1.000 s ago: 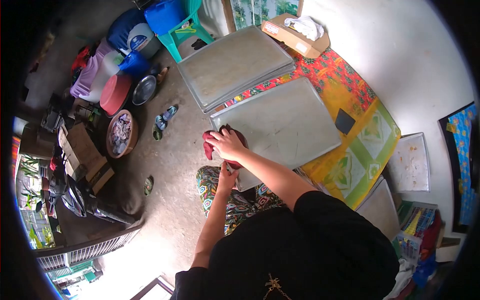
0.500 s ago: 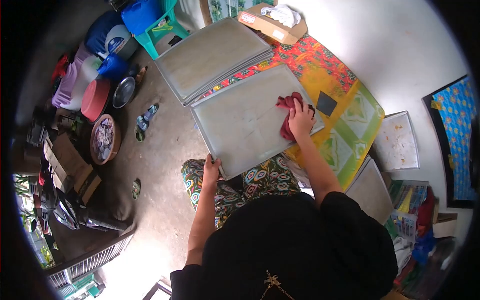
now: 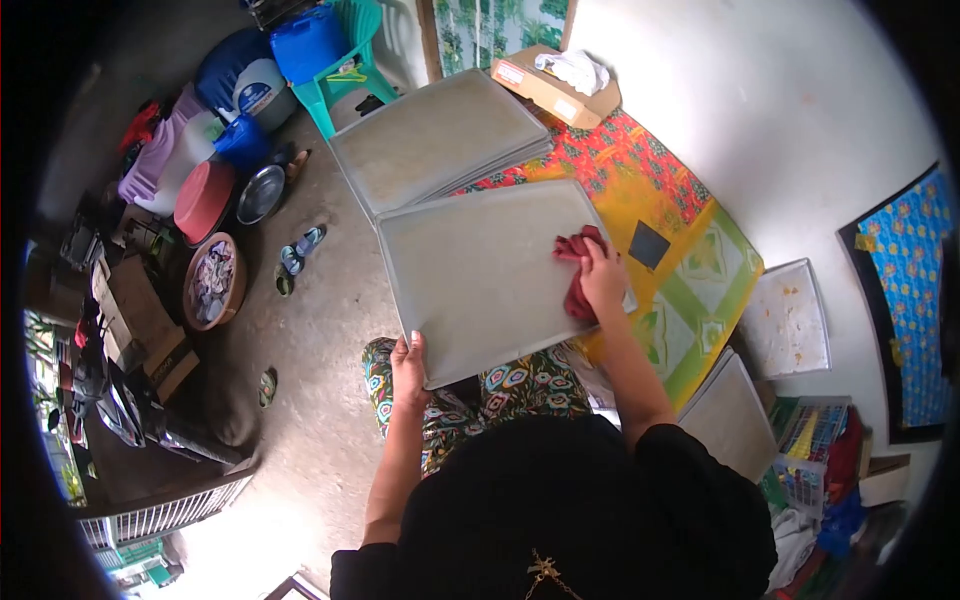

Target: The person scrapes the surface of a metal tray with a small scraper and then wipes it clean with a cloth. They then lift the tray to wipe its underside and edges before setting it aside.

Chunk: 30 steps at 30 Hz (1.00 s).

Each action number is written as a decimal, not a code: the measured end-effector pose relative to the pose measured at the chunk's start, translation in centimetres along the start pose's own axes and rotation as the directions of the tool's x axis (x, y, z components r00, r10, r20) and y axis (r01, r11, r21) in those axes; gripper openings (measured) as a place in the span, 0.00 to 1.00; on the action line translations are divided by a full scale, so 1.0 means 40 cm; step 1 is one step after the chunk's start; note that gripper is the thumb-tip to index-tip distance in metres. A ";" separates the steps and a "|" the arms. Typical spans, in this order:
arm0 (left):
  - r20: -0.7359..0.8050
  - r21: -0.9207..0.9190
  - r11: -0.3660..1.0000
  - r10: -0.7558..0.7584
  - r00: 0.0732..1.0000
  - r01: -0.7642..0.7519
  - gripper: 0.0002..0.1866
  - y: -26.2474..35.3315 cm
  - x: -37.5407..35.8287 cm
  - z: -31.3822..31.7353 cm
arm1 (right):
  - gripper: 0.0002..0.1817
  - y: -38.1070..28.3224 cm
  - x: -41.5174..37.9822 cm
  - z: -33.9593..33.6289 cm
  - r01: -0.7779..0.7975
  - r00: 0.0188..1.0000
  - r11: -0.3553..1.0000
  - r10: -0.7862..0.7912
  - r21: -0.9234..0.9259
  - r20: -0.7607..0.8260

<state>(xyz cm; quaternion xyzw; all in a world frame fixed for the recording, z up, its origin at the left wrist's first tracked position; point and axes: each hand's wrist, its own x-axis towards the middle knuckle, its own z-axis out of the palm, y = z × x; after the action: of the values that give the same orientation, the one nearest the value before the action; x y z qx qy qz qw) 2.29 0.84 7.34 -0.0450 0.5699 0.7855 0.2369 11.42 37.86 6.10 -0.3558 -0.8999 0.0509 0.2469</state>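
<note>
A large grey metal baking tray lies tilted across my lap, its far edge near a stack of similar trays. My left hand grips the tray's near left corner, thumb on top and fingers hidden beneath. At the right end of the tray, my right hand is closed around a dark red cloth, which rests against the tray's surface and right rim.
A patterned covering in yellow, green and red spreads to the right, with a dark square on it. Behind stands a cardboard box. More trays lean at the right. Basins and slippers are on the left floor.
The tray now sits lower in view and is turned slightly, as is the whole scene from my head's movement. My right hand remains on the cloth at the tray's right end.
</note>
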 end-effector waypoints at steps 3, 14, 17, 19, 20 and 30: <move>0.019 -0.007 0.998 0.060 0.998 -0.060 0.11 0.062 -0.006 -0.042 | 0.21 0.039 0.041 -0.026 -0.075 0.996 0.997 0.075 0.003 0.043; -0.167 -0.111 0.975 0.174 0.971 -0.194 0.12 0.243 0.108 -0.069 | 0.23 0.012 0.085 0.001 -0.171 0.976 0.819 0.217 0.548 -0.021; -0.205 -0.154 0.963 0.189 0.960 -0.222 0.11 0.244 0.215 -0.042 | 0.23 -0.071 0.075 0.031 -0.115 0.989 0.770 0.148 0.627 -0.001; -0.192 -0.183 0.951 0.213 0.958 -0.248 0.11 0.226 0.301 -0.039 | 0.23 -0.125 0.061 0.046 -0.085 0.994 0.746 0.109 0.660 0.005; -0.184 -0.197 0.945 0.226 0.957 -0.261 0.11 0.219 0.345 -0.038 | 0.22 -0.152 0.055 0.044 -0.087 0.995 0.722 0.101 0.686 0.019; -0.335 0.072 0.971 0.237 0.912 -0.227 0.12 0.194 0.682 0.015 | 0.21 -0.191 0.018 0.068 -0.276 0.961 0.534 0.172 0.799 0.217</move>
<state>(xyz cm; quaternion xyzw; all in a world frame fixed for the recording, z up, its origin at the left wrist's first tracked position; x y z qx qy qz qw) -24.99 8.30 5.06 -0.1089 0.6159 0.7793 0.0402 4.96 32.92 6.05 -0.3084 -0.7313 0.5146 0.3246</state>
